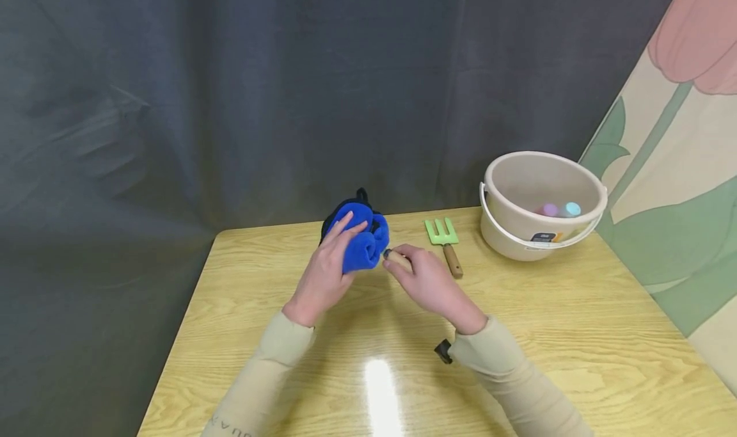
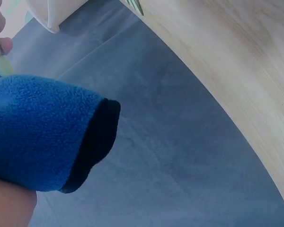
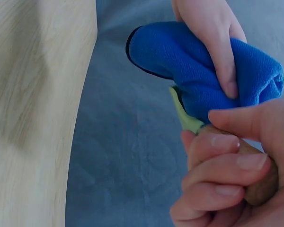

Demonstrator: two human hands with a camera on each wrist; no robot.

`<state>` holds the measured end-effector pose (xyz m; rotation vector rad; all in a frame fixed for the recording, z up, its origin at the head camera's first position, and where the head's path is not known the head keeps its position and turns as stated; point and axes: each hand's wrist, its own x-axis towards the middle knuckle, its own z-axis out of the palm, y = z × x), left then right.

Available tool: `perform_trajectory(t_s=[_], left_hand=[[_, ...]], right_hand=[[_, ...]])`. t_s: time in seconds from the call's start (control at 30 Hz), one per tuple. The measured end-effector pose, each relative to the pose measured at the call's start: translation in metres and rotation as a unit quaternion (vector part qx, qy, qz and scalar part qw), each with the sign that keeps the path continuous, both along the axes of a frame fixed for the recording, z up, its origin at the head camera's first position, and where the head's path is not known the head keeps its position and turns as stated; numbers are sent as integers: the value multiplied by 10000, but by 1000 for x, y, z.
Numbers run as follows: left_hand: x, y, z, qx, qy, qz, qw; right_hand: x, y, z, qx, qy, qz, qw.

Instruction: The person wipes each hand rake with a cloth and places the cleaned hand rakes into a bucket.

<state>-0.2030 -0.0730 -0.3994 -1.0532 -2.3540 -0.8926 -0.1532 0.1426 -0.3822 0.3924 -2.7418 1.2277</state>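
Note:
My left hand (image 1: 324,272) grips a bunched blue towel (image 1: 361,251) with black edging, its thumb pressing into the folds in the right wrist view. My right hand (image 1: 428,282) is curled round the wooden handle (image 3: 262,182) of a small garden tool. The tool's light green head (image 3: 188,120) lies against the towel, which covers part of it, so its shape is hidden. Both hands are above the far part of the table. Just right of them a green hand fork (image 1: 442,233) with a wooden handle lies on the tabletop.
A beige bucket (image 1: 509,235) with a white handle stands at the table's back right, holding a purple item (image 1: 549,209) and a light blue item (image 1: 571,209). Dark curtain (image 1: 345,91) hangs behind the wooden table (image 1: 322,373). A flower-patterned wall (image 1: 679,232) rises on the right.

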Motion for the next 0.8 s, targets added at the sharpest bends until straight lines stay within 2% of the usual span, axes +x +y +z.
perform_trajectory(t_s=[0.4, 0.5, 0.6, 0.8], left_hand=[[3, 0, 1, -250, 75, 90, 9996], [3, 2, 0, -320, 193, 133, 9992], [3, 4, -3, -327, 326, 152, 9988], [0, 6, -8, -72, 411, 126, 9990]], right_hand=[[-5, 9, 1, -85, -169, -272, 9995], [-5, 8, 1, 64, 18, -175, 9998], [-4, 5, 2, 390, 382, -63, 9985], [0, -3, 2, 1094, 1130, -50, 9875]])
